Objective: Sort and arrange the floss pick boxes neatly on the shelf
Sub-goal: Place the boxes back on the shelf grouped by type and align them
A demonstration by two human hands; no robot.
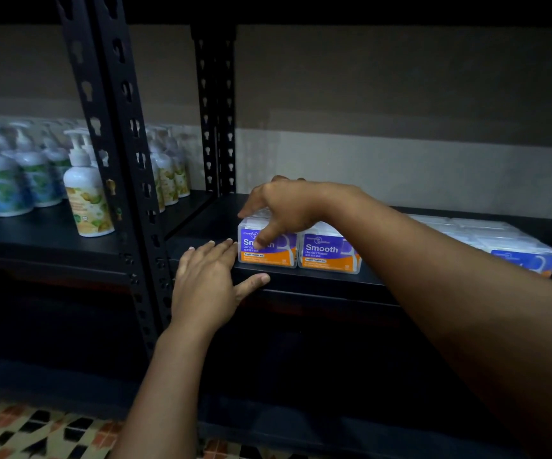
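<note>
Fingers of right hand [284,207] curl over end floss pick box [266,248]; left hand [210,279] flat beside it. Front row on shelf [201,256] aligned; right-hand boxes [526,256] possibly unsorted.

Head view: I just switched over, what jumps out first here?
The bright purple-and-orange floss pick boxes at the front edge of the dark shelf, the right hand draped over the leftmost one. The left hand lies flat against that box's left side. On the neighbouring shelf to the left stand white pump bottles.
</note>
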